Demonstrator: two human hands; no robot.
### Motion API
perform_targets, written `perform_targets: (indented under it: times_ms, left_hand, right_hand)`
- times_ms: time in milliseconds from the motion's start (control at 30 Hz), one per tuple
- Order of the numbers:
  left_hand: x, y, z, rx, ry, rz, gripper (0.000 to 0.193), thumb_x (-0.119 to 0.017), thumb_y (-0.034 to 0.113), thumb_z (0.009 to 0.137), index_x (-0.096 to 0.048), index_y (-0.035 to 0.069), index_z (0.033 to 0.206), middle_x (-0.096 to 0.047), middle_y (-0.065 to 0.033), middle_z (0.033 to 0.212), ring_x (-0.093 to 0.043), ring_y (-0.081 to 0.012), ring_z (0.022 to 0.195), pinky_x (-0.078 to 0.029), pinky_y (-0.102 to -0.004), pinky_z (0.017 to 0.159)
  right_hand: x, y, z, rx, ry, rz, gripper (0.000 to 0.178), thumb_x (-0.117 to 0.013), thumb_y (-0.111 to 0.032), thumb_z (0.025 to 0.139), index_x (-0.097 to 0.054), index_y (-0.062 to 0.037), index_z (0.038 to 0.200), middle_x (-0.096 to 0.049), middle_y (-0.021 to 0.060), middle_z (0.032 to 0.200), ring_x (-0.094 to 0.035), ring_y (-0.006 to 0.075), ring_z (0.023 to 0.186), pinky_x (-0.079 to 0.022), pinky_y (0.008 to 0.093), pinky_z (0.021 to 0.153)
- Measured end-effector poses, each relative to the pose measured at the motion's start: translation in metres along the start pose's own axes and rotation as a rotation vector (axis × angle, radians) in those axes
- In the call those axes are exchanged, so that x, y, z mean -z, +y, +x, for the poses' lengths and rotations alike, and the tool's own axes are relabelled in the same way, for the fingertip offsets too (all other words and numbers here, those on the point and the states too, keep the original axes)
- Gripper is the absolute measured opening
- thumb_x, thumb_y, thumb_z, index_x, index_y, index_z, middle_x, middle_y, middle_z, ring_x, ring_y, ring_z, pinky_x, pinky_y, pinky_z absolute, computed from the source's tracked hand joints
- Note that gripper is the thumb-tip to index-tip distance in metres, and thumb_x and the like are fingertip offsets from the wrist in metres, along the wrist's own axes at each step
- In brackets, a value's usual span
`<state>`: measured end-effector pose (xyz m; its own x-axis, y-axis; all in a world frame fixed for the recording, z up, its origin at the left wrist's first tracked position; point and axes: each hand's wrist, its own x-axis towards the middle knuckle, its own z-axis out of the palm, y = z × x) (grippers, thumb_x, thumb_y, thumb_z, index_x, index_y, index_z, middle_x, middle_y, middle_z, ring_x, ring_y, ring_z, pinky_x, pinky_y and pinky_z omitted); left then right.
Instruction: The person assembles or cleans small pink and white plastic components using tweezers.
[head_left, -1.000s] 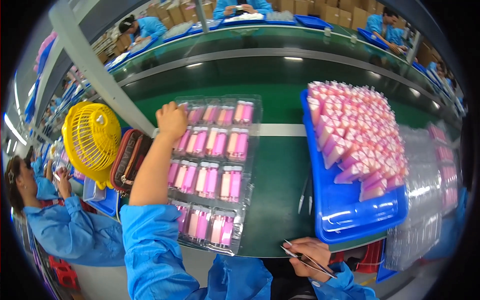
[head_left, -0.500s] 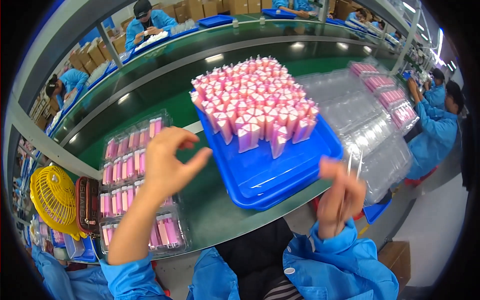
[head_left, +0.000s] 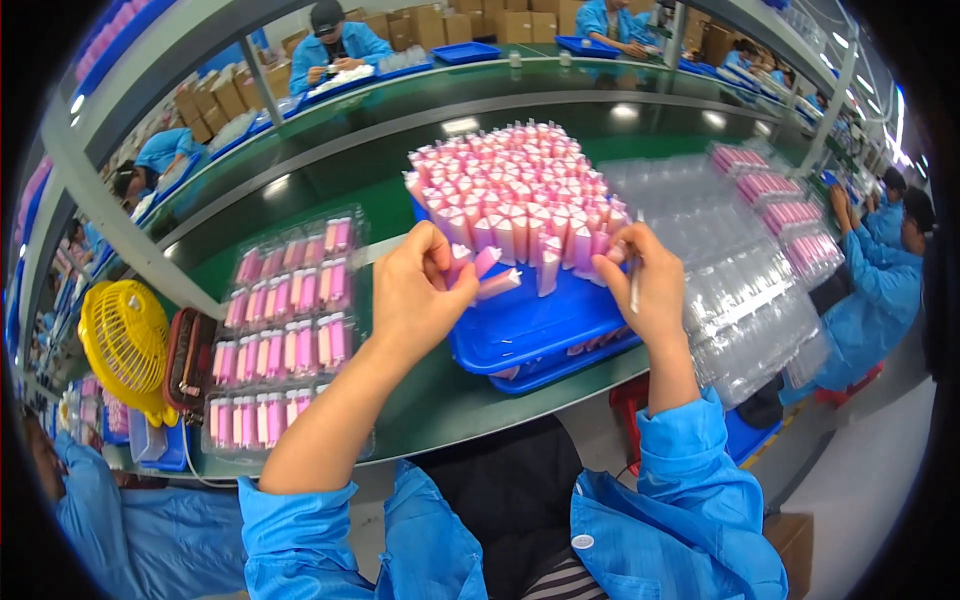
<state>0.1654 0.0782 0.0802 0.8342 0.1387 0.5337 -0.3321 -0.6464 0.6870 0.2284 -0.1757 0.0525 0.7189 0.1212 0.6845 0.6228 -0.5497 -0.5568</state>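
My left hand (head_left: 425,290) is closed on a few pink wedge-shaped tubes (head_left: 488,268) at the front left of a dense upright cluster of the same tubes (head_left: 505,185). They tilt out between thumb and fingers. The cluster stands in a blue tray (head_left: 530,325). At its right front, my right hand (head_left: 645,280) is closed around slim metal tweezers (head_left: 635,262). Its fingertips are beside the outermost tubes; whether they grip one I cannot tell. A single tube (head_left: 548,266) stands at the front, between my hands.
Transparent blister trays (head_left: 285,290) filled with pink tubes lie at left. More transparent trays (head_left: 720,260) are stacked at right, with filled packs (head_left: 785,205) beyond. A yellow fan (head_left: 125,345) and dark pouch (head_left: 188,360) stand far left. Co-workers sit around the green conveyor table (head_left: 420,425).
My left hand has moved right to the cluster and taken hold of a few tubes. My right hand has moved up and left to the cluster's right front, still with the tweezers.
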Motion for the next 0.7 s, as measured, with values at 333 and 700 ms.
perform_targets:
  times_ms: [333, 700]
  left_hand:
    - [0.001, 0.018, -0.011, -0.124, -0.365, 0.603, 0.042, -0.076, 0.014, 0.062, -0.063, 0.01, 0.102, -0.059, -0.0078, 0.091, -0.063, -0.0296, 0.08, -0.052, -0.0415, 0.069]
    - [0.025, 0.037, -0.086, -0.057, 0.077, -0.185, 0.039, -0.086, 0.004, 0.062, -0.066, 0.002, 0.096, -0.052, -0.0016, 0.092, -0.037, -0.0006, 0.058, -0.024, -0.0157, 0.049]
  right_hand:
    - [0.004, -0.001, -0.006, -0.083, -0.023, 0.138, 0.026, -0.075, -0.001, 0.076, -0.054, -0.0038, 0.092, -0.053, -0.0018, 0.074, -0.047, 0.0033, 0.065, -0.038, 0.0189, 0.057]
    - [0.005, -0.059, -0.106, 0.143, 0.256, 0.432, 0.044, -0.074, 0.002, 0.074, -0.052, 0.0024, 0.113, -0.062, 0.0154, 0.1, -0.062, 0.0221, 0.083, -0.051, 0.0321, 0.075]
